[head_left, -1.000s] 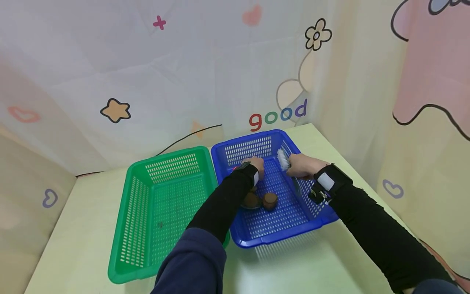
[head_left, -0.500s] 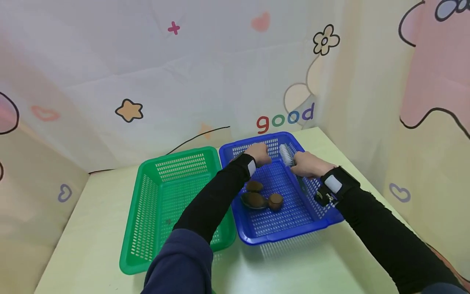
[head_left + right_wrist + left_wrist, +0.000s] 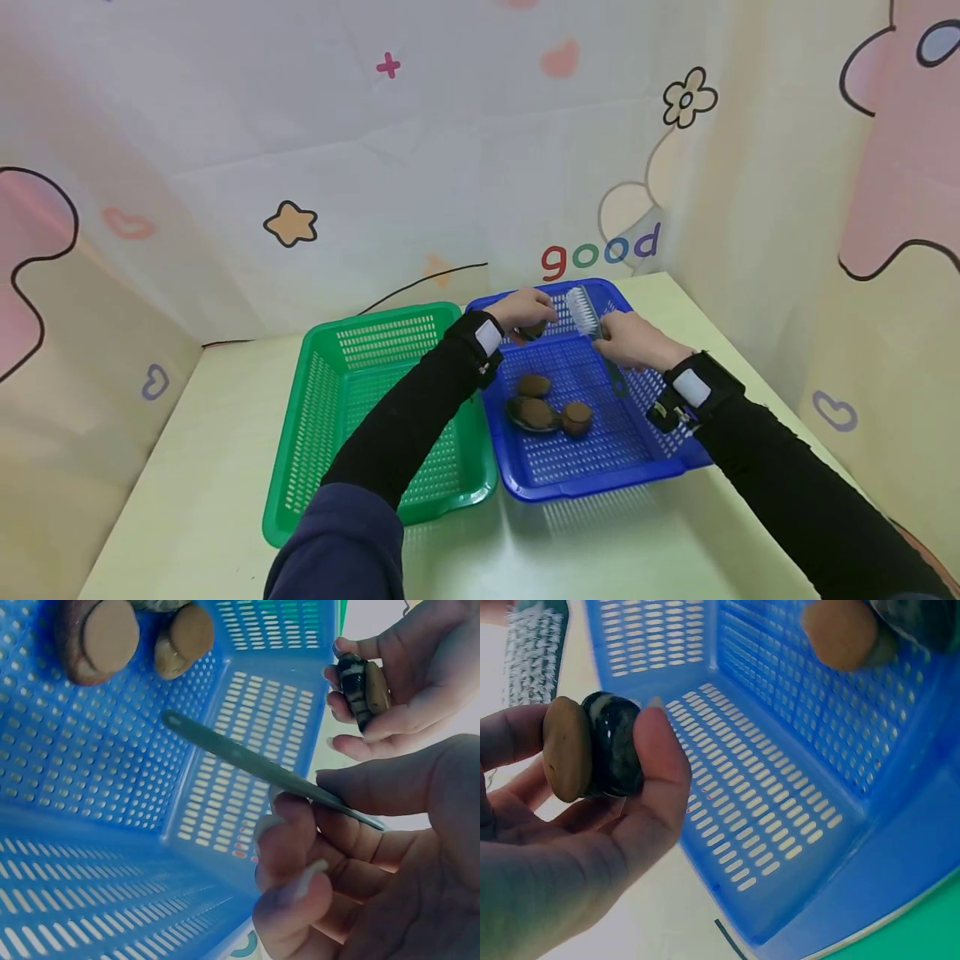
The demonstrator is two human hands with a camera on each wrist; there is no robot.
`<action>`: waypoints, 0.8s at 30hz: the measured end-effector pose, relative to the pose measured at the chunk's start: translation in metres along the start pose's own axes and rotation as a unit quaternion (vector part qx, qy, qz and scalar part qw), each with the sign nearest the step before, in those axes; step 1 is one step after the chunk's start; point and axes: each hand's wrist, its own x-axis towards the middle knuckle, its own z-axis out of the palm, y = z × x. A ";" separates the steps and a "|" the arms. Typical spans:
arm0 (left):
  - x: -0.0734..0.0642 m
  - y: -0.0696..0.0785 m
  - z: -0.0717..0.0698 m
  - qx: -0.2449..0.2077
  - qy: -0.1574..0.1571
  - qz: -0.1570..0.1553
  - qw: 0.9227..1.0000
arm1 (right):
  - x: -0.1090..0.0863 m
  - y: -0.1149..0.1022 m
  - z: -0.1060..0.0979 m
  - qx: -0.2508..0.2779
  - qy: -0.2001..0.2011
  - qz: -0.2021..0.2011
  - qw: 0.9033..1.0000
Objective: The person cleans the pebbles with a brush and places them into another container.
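Note:
My left hand (image 3: 522,310), over the far part of the blue basket (image 3: 558,487), pinches a dark glossy stone (image 3: 613,746) between thumb and fingers. Against one face of that stone sits a flat tan-brown disc (image 3: 568,750). My right hand (image 3: 637,340) grips a scrub brush (image 3: 583,312) by its grey-green handle (image 3: 232,754). Its white bristles face the left hand, apart from the stone. Lower in the basket lie a brown-topped stone (image 3: 534,385), a dark-edged one (image 3: 536,414) and a rounder one (image 3: 576,418), close together.
A green basket (image 3: 281,492) stands left of the blue one, their rims close together. Both rest on a pale table (image 3: 180,467). Printed curtains (image 3: 450,167) hang behind and at the sides.
My left hand has risen from inside the blue basket, bringing the stone up near the bristles. The brush stays in my right hand. The head view has shifted, moving the scene rightward.

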 end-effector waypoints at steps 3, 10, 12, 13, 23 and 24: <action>-0.004 -0.001 -0.004 -0.050 -0.016 -0.006 0.999 | 0.000 -0.005 0.000 0.006 0.008 0.001 1.000; -0.017 -0.010 -0.015 -0.125 -0.069 -0.010 0.990 | 0.001 -0.014 0.001 0.027 0.024 -0.003 0.999; -0.021 -0.014 -0.016 -0.130 -0.076 -0.006 0.989 | 0.001 -0.017 0.002 0.038 0.029 -0.003 0.999; -0.023 -0.016 -0.017 -0.126 -0.077 -0.002 0.989 | 0.001 -0.019 0.003 0.043 0.033 -0.005 0.999; -0.042 -0.031 -0.025 -0.111 -0.024 0.032 0.993 | -0.002 -0.038 0.006 0.096 0.078 -0.052 0.991; -0.044 -0.032 -0.026 -0.115 -0.022 0.035 0.993 | -0.002 -0.039 0.007 0.103 0.081 -0.061 0.990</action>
